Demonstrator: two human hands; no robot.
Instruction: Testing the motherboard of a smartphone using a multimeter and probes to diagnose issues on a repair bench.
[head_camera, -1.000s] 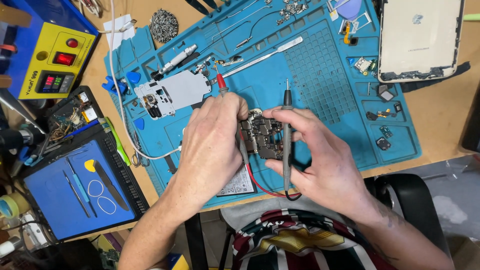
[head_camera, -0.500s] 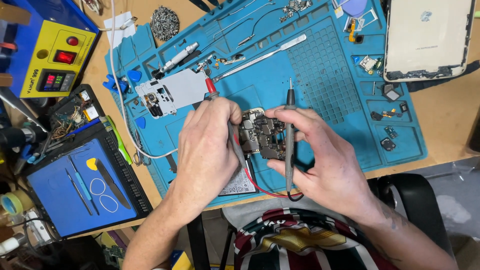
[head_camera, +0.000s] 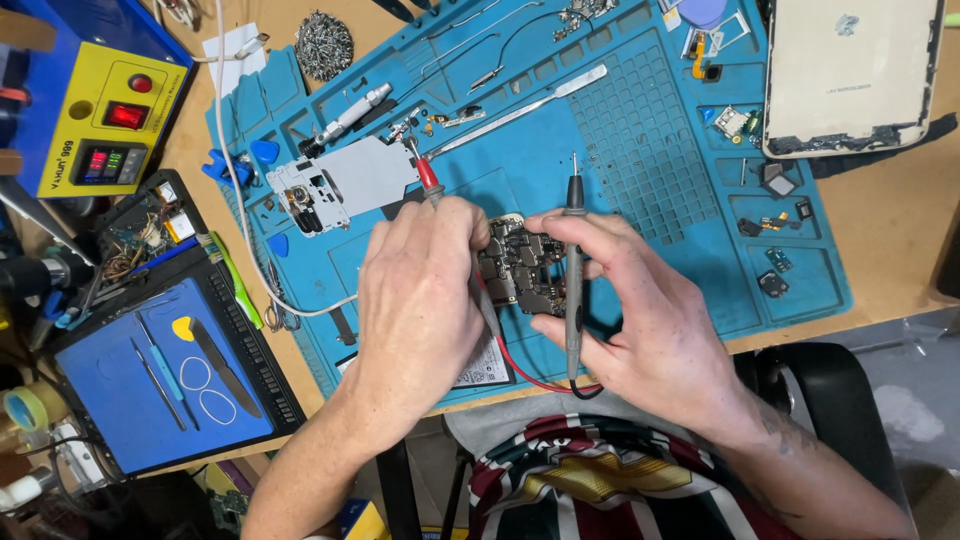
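Over the blue mat on the counter, little has shifted since a second ago. The left hand still grips the red probe; the right hand holds the board and black probe, steady for probing.

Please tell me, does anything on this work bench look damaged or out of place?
Yes. The white phone back cover at the bench's upper right has a ragged, dark, chipped lower edge. The rest looks like ordinary repair clutter: small parts lie scattered on the blue mat.
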